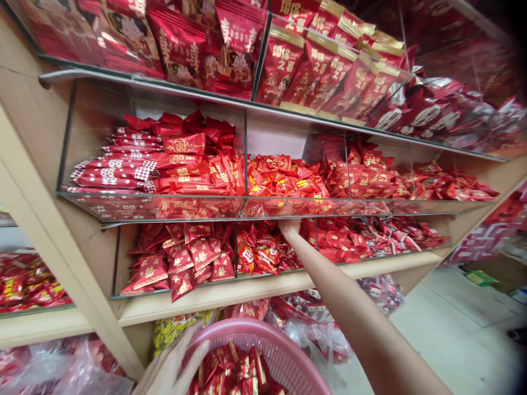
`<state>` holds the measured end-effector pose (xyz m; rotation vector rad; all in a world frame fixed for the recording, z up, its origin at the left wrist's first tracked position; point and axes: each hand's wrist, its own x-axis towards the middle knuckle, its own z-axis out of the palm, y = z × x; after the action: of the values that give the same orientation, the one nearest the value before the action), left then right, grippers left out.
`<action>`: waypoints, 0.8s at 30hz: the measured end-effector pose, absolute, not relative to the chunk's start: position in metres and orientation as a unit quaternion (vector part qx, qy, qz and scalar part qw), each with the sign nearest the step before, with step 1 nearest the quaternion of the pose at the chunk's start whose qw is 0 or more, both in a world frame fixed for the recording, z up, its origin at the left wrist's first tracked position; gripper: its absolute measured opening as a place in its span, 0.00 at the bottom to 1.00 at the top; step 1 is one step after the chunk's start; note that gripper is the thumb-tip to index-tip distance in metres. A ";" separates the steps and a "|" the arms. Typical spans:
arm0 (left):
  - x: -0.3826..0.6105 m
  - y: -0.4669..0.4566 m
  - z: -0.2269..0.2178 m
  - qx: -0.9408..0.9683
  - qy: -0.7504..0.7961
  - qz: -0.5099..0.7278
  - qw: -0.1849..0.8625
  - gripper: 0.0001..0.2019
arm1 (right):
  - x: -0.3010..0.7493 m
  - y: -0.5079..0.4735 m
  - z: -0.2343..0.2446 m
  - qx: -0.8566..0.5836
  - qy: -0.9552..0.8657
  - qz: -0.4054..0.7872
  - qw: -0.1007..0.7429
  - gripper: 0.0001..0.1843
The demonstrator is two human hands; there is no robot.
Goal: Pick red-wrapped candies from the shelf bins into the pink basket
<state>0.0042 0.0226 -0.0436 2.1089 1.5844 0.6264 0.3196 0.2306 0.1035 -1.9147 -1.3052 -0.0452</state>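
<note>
A wooden shelf (53, 236) is seen across the view, its tiers fronted and split by clear panels, with a pale floor (432, 312) shown at lower right. A pink basket (294, 356) is placed low in front of the shelf and partly filled with red-and-gold packets (234, 373). The basket is gripped at its left rim by the left hand (175, 362), whose digits are set over the edge, just beside the packets. The right hand (290, 226) is stretched up to the shelf and placed at the gap under the middle tier's front edge, above a lower bin of small red sweets (263, 255); its fingers are blurred and partly hidden, so whether anything is held cannot be told. On the top tier, large red bags (239, 49) and gold-edged bags (288, 66) are stood close together. In the middle tier, long dotted packs (111, 173) are stacked at the left, and shiny red sweets (284, 178) are heaped next to them. At lower left, matte red sachets (181, 258) are piled against the panel.
</note>
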 end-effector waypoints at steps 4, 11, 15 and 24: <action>0.005 0.023 -0.040 0.764 0.570 0.227 0.202 0.24 | 0.319 0.224 0.105 -0.758 -0.495 0.000 0.426 0.17; 0.009 0.024 -0.033 0.767 0.560 0.237 0.202 0.23 | 0.319 0.178 0.106 -0.679 -0.528 0.015 0.509 0.12; 0.008 0.021 -0.035 0.768 0.556 0.246 0.200 0.22 | 0.322 0.135 0.102 -0.606 -0.570 0.065 0.551 0.12; 0.010 0.021 -0.029 0.769 0.565 0.217 0.207 0.24 | 0.323 0.022 0.083 -0.449 -0.470 0.454 0.609 0.15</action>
<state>0.0101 0.0211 -0.0293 2.1410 1.5727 0.6040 0.3234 0.0223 0.0833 -1.0366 -1.0866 1.0489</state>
